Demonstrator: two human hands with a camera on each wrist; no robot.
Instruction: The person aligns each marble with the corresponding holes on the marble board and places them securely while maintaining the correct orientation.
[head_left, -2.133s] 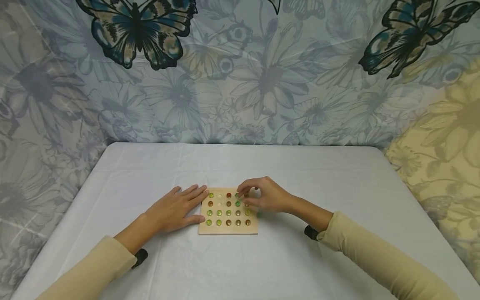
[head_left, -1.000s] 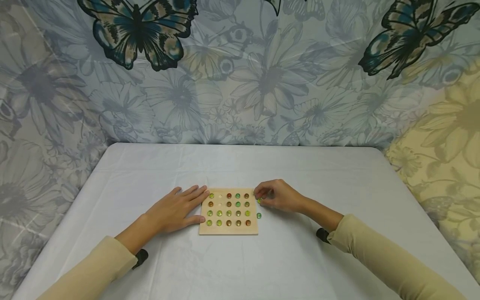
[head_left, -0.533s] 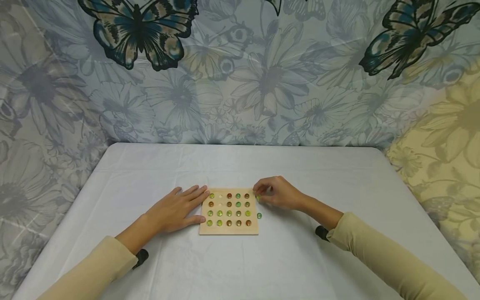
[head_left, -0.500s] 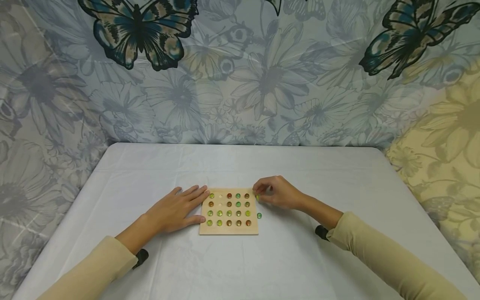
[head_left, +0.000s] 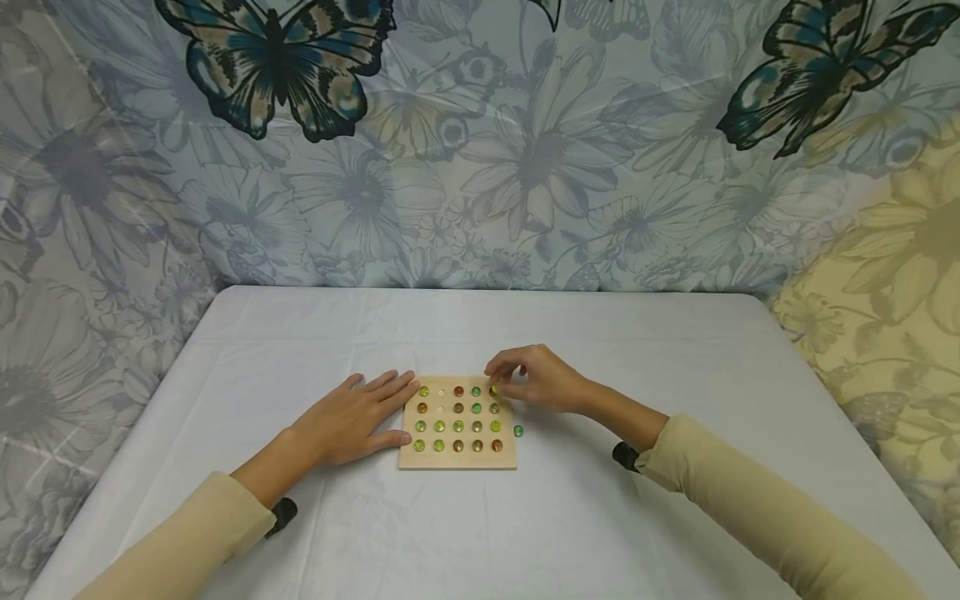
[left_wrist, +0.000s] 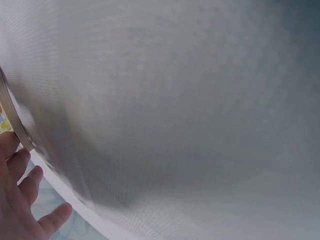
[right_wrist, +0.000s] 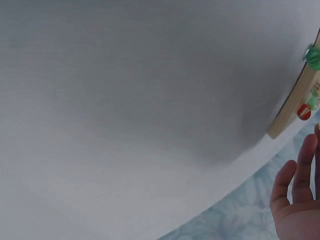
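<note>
A light wooden board lies on the white table, with rows of glass marbles in its hollows. Two hollows in the second column from the left hold nothing. My left hand rests flat with spread fingers on the board's left edge; the left wrist view shows its fingers beside that edge. Above the far right corner, my right hand pinches a yellow-green marble between thumb and fingertips. A green marble sits on the cloth against the board's right side. A red marble shows near the board's corner in the right wrist view.
White cloth covers the table around the board. A floral fabric backdrop with large butterflies hangs behind the far edge, and yellow flowered fabric is at the right.
My right hand went from over the board to the yellow-green marble on its right side, pinched it, then brought it left over the far right corner. My left hand stayed put.
</note>
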